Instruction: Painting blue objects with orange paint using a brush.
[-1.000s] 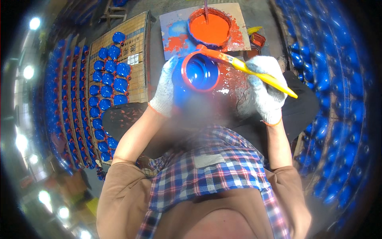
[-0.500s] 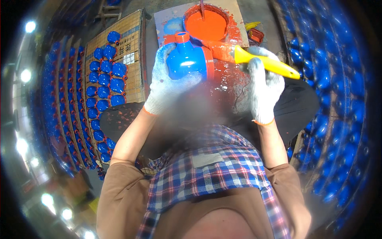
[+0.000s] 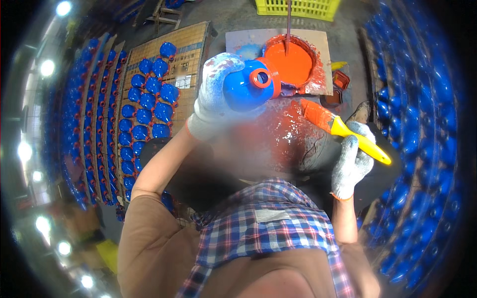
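My left hand [image 3: 211, 94], in a paint-marked white glove, is closed around a glossy blue rounded fitting [image 3: 238, 92] with orange-red threaded ends. One small red opening faces up, and the wider red end points right toward the paint. In my right hand [image 3: 352, 164], also gloved, is a wide paintbrush [image 3: 366, 145] held by its yellow handle. Its bristles are coated in orange-red and sit apart from the fitting. Beyond both hands stands a round tub [image 3: 318, 73] of orange-red paint, a stick upright in it.
The tub rests on a paint-spattered board [image 3: 325, 43]. Blue fittings [image 3: 144, 116] stand on a panel [image 3: 191, 42] at left, with more rows on both sides. A yellow crate [image 3: 298, 9] is at the far edge. Wet red paint [image 3: 288, 130] covers the surface before me.
The brush has come away from the fitting's wide threaded end, moving right and nearer me. My left hand has tilted the fitting, so its small opening now faces up. The whole view has shifted.
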The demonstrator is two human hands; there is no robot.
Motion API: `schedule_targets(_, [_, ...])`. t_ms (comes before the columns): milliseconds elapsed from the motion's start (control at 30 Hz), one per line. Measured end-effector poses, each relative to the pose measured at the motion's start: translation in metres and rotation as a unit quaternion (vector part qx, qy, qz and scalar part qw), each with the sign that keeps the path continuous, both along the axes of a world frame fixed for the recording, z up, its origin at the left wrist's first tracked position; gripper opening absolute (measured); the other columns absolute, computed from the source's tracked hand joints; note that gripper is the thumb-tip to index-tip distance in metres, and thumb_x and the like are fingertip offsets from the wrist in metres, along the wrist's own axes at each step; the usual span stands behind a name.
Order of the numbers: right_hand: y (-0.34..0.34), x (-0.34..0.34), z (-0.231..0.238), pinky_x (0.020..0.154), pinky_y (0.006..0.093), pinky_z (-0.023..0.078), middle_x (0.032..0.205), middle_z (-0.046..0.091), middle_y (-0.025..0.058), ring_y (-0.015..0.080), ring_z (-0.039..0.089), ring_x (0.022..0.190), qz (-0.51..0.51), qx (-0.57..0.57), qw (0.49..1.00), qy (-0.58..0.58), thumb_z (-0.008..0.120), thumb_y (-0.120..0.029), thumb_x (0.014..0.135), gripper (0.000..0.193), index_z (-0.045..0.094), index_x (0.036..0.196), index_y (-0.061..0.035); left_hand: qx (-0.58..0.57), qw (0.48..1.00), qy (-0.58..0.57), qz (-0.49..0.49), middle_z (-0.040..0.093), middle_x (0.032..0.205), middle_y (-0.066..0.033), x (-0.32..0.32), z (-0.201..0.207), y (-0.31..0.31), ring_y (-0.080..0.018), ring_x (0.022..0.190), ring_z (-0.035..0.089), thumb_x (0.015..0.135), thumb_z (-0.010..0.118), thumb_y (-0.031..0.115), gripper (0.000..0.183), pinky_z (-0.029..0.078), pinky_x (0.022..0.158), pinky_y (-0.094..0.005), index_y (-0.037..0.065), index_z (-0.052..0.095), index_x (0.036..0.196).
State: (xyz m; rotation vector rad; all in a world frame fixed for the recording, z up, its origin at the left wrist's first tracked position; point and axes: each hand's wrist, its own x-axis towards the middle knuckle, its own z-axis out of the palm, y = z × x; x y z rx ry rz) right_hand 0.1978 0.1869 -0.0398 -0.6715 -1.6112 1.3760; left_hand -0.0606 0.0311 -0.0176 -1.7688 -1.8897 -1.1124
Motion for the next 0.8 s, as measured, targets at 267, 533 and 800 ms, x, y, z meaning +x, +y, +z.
schedule_targets(267, [0.016, -0.026, 0.011, 0.091, 0.0314, 0.048, 0.113, 0.061, 0.0111, 0.0196, 0.060, 0.100, 0.025, 0.132, 0.991, 0.002, 0.060, -0.004, 0.096, 0.021, 0.061, 0.115, 0.0034, -0.007, 1.000, -0.004, 0.009, 0.056, 0.122, -0.0177, -0.025, 0.014, -0.004, -0.0347, 0.111, 0.059, 0.057, 0.096, 0.022, 0.084, 0.048, 0.097, -0.0452, 0.002, 0.051, 0.125])
schedule_targets(533, [0.024, -0.045, 0.058, 0.091, 0.0369, 0.048, 0.104, 0.066, 0.0138, 0.0276, 0.062, 0.097, 0.005, 0.296, 0.944, -0.148, 0.068, -0.005, 0.091, 0.020, 0.068, 0.110, 0.0005, -0.057, 0.842, -0.511, 0.164, 0.062, 0.120, -0.0167, -0.147, -0.003, -0.049, -0.0238, 0.104, 0.064, 0.065, 0.091, 0.037, 0.086, 0.056, 0.084, -0.0343, -0.003, 0.049, 0.129])
schedule_targets(800, [0.030, -0.059, 0.072, 0.084, 0.0353, 0.049, 0.101, 0.064, 0.0146, 0.0288, 0.062, 0.093, 0.056, 0.377, 0.899, -0.214, 0.073, 0.000, 0.083, 0.023, 0.070, 0.106, 0.0018, -0.141, 0.707, -0.554, 0.418, 0.069, 0.111, -0.0179, -0.254, -0.141, -0.085, -0.0232, 0.091, 0.070, 0.073, 0.084, 0.039, 0.075, 0.058, 0.075, -0.0354, -0.009, 0.057, 0.124])
